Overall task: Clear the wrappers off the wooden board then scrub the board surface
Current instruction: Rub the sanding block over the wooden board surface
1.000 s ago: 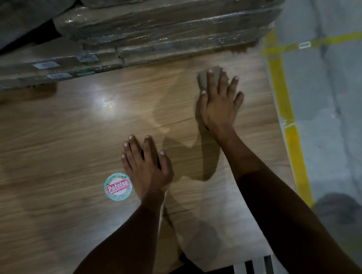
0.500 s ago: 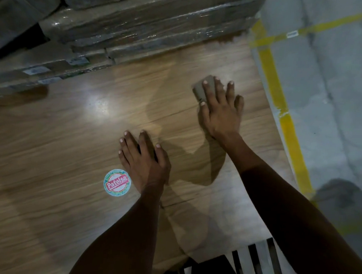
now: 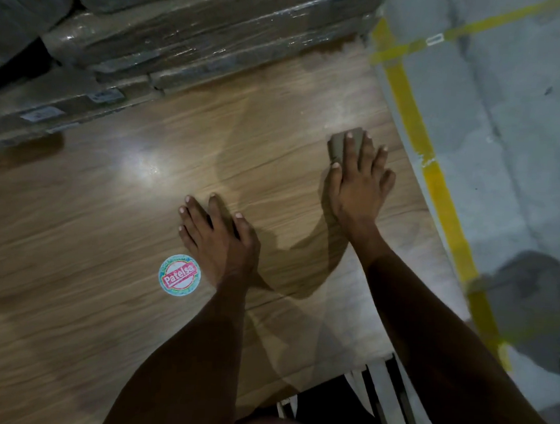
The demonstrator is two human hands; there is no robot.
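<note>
Head view: scrubbing under way; right hand [image 3: 358, 180] presses scrub pad [image 3: 342, 145] flat-fingered, left hand [image 3: 219, 237] splayed flat on wooden board [image 3: 109, 222]; next stroke needs steady downward pressure.

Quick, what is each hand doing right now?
Left hand: open, fingers flat on the wooden board, holding nothing.
Right hand: open, straight fingers pressing a scrub pad onto the board.

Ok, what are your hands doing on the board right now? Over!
Right hand flat on the pad, pressing it to the board. Left hand flat on the board. No wrappers seen; round sticker beside left hand.
</note>
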